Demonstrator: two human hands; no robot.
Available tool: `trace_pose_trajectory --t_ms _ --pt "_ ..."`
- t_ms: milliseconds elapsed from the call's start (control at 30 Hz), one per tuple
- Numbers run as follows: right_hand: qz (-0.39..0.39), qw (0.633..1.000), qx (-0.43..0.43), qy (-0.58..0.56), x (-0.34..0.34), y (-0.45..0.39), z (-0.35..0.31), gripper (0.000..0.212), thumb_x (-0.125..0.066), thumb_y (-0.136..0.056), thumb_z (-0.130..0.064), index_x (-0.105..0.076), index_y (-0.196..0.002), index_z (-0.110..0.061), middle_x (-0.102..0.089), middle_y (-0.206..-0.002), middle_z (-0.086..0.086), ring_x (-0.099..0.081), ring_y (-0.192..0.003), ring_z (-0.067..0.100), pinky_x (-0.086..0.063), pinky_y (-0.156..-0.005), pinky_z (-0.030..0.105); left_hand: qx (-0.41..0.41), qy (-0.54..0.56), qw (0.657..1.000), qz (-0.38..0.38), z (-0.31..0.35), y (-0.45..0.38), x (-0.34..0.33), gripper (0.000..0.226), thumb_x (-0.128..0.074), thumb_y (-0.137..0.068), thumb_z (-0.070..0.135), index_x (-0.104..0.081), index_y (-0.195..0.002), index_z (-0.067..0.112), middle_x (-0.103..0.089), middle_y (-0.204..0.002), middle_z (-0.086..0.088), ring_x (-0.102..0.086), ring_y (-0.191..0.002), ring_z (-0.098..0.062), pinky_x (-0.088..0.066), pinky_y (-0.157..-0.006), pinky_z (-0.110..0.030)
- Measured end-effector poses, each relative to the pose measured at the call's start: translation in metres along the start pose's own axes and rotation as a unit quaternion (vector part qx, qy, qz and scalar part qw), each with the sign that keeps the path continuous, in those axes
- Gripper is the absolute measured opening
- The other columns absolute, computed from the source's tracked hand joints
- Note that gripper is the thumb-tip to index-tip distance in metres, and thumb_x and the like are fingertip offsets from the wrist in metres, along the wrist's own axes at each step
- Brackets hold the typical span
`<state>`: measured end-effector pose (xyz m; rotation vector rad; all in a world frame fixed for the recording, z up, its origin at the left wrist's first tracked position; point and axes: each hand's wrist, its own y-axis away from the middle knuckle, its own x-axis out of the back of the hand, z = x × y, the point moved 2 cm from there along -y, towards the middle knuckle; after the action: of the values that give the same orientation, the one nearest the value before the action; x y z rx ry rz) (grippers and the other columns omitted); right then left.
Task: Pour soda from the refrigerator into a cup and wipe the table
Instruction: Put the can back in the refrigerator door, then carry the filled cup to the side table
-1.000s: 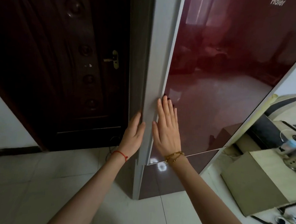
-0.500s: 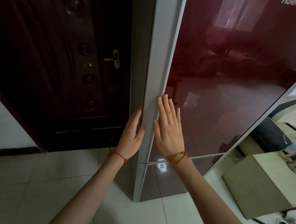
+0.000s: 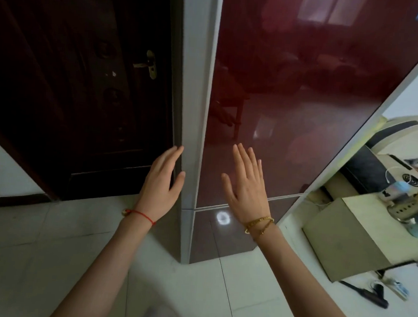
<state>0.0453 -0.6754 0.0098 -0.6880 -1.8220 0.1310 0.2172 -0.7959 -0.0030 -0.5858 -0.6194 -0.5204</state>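
A tall refrigerator with a glossy dark red door and a pale grey side edge stands right in front of me, its door closed. My left hand is flat and open at the fridge's left corner, fingers up beside the grey edge. My right hand is open with spread fingers in front of the lower part of the red door, and I cannot tell whether it touches the door. Neither hand holds anything. No soda, cup or cloth is visible.
A dark brown room door with a brass handle is at the left. A low beige table with small items stands at the right, and a black tool lies on the white tiled floor.
My right hand has slid from the door's left edge to the right, across the red front. My left hand stays at the fridge's corner.
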Motion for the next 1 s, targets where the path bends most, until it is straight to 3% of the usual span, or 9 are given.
trace_pose_trajectory --t_ms 267,467,600,733,1000 --pt "-0.042 0.995 -0.084 0.035 0.018 0.067 0.038 0.061 -0.032 -0.099 -0.046 -0.017 -0.153 -0.018 -0.017 -0.160 -0.001 0.000 -0.150 0.018 -0.005 -0.122 0.044 -0.040 -0.041 0.997 -0.057 0.015 0.037 -0.026 0.052 -0.051 -0.099 0.021 -0.037 -0.149 0.018 -0.039 -0.151 0.002 -0.032 -0.141 -0.013 -0.022 -0.116 -0.024" --pt "-0.035 0.983 -0.174 0.050 0.035 0.114 0.044 0.065 -0.023 -0.096 -0.052 -0.020 -0.152 -0.019 -0.021 -0.159 0.000 -0.004 -0.150 0.019 -0.002 -0.122 0.040 -0.085 -0.016 0.989 -0.118 0.026 0.046 -0.044 0.051 -0.054 -0.098 0.019 -0.041 -0.146 0.018 -0.043 -0.147 0.001 -0.035 -0.138 -0.013 -0.013 -0.108 -0.002" --pt "-0.017 0.968 -0.245 0.052 0.039 0.151 0.037 0.060 -0.031 -0.100 -0.046 -0.020 -0.152 -0.018 -0.022 -0.159 0.000 -0.005 -0.149 0.019 0.000 -0.122 0.037 -0.130 0.010 0.976 -0.173 0.028 0.053 -0.054 0.050 -0.056 -0.096 0.016 -0.044 -0.145 0.015 -0.047 -0.145 -0.003 -0.039 -0.137 -0.017 -0.031 -0.114 -0.029" --pt "0.013 0.948 -0.314 0.052 0.038 0.195 0.013 0.059 -0.035 -0.100 -0.043 -0.023 -0.151 -0.016 -0.024 -0.158 0.000 -0.008 -0.149 0.019 -0.006 -0.123 0.041 -0.182 0.025 0.958 -0.223 0.030 0.068 -0.055 0.049 -0.057 -0.095 0.014 -0.046 -0.143 0.012 -0.049 -0.143 -0.004 -0.043 -0.134 -0.020 -0.036 -0.114 -0.037" --pt "0.080 0.889 -0.442 0.086 0.048 0.290 -0.054 0.057 -0.039 -0.100 -0.039 -0.030 -0.149 -0.013 -0.031 -0.155 0.003 -0.015 -0.148 0.023 -0.005 -0.121 0.035 -0.266 0.027 0.904 -0.333 0.048 0.114 -0.057 0.049 -0.056 -0.095 0.017 -0.046 -0.143 0.015 -0.047 -0.145 -0.002 -0.039 -0.136 -0.019 -0.025 -0.113 -0.025"
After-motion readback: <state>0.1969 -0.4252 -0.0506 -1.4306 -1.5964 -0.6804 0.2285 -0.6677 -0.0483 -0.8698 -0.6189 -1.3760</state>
